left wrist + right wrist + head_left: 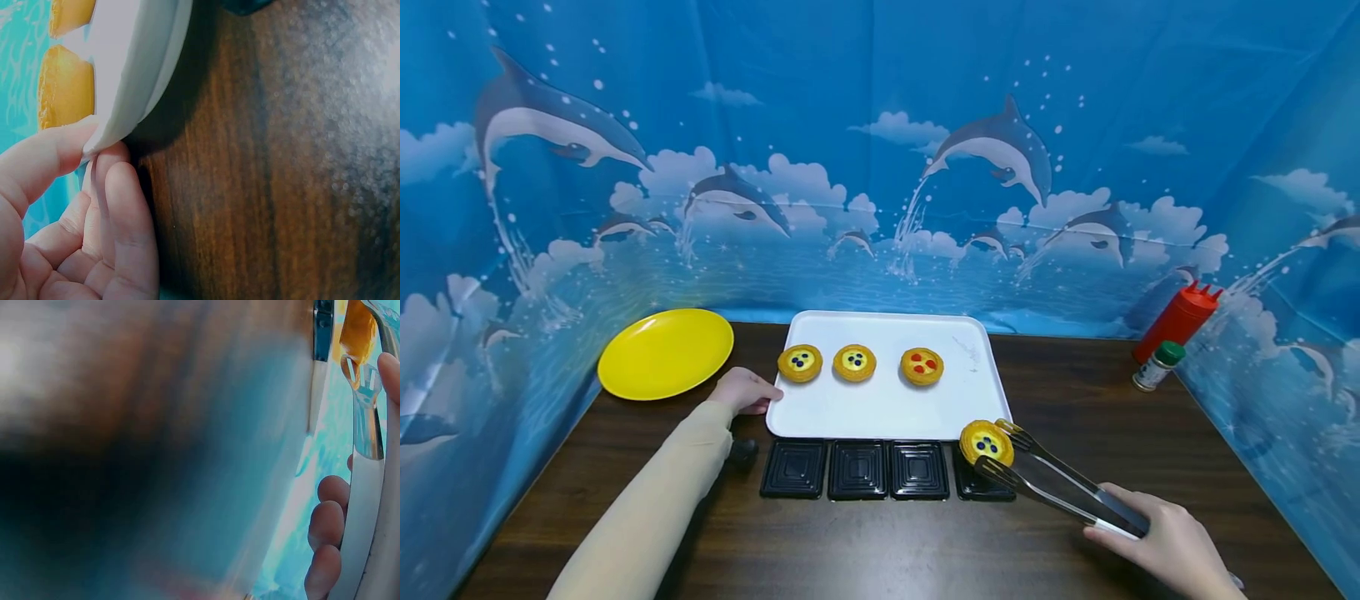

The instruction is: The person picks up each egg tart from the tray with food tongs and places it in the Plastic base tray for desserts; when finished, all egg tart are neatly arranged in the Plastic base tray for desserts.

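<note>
My left hand (747,390) pinches the left edge of a white tray (865,414); the left wrist view shows thumb and fingers on its rim. Two egg tarts with dark berries (800,363) and one with red pieces (922,367) sit on the tray. In my right hand (1172,533) is a pair of metal tongs (1075,479). Between the tong tips is another berry-topped tart (987,442), over the rightmost black square dish (981,488) and close to the tray's lower right corner. Whether it touches the dish I cannot tell.
Three more black square dishes (859,471) line the tray's front edge. A yellow plate (666,354) lies at the back left. On the right are a red squeeze bottle (1177,321) and a green-capped shaker (1159,365). A dolphin-print curtain (880,167) hangs behind the table.
</note>
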`<state>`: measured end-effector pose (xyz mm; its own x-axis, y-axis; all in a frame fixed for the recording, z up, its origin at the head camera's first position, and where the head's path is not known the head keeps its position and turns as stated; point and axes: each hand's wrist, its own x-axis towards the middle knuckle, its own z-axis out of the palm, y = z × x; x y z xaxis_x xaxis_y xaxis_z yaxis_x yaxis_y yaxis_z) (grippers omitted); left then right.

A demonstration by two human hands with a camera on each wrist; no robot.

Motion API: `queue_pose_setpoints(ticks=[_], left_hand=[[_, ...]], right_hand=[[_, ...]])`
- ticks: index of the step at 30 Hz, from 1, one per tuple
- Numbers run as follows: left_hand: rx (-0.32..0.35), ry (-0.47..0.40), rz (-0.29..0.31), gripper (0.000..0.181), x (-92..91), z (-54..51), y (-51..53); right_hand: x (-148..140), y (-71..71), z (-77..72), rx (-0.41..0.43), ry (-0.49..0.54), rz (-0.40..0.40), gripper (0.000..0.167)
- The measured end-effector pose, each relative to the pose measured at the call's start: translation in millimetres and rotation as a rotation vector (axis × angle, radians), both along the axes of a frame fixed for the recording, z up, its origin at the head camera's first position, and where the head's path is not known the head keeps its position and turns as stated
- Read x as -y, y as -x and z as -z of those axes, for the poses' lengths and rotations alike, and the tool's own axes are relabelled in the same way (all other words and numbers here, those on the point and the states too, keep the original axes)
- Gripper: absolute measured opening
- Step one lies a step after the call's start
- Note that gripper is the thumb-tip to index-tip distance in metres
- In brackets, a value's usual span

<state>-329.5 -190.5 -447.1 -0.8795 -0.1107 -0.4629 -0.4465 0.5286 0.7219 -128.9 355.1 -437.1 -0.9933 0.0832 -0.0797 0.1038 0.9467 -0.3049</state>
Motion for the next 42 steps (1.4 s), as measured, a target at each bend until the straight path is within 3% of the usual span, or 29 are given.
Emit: queue_pose_setpoints(ticks=[7,19,42], left_hand=[[0.016,-0.008,-0.001,0.036,1.4,-0.7,0.4],[0.019,-0.01,0.006,0.036,0.9,0.3,0.5],[0.028,-0.009,0.009,0.037,0.0,-2.3,1.5]], right_hand=[[-1.2,-2.7,2.4,0.065,-0.01,0.0,0.087],[-1.3,-6.1,3.7,0.079,-0.035,-0.028,0.086],[-5.5,-9.5,3.2,0.07,0.011,-0.076,0.082]])
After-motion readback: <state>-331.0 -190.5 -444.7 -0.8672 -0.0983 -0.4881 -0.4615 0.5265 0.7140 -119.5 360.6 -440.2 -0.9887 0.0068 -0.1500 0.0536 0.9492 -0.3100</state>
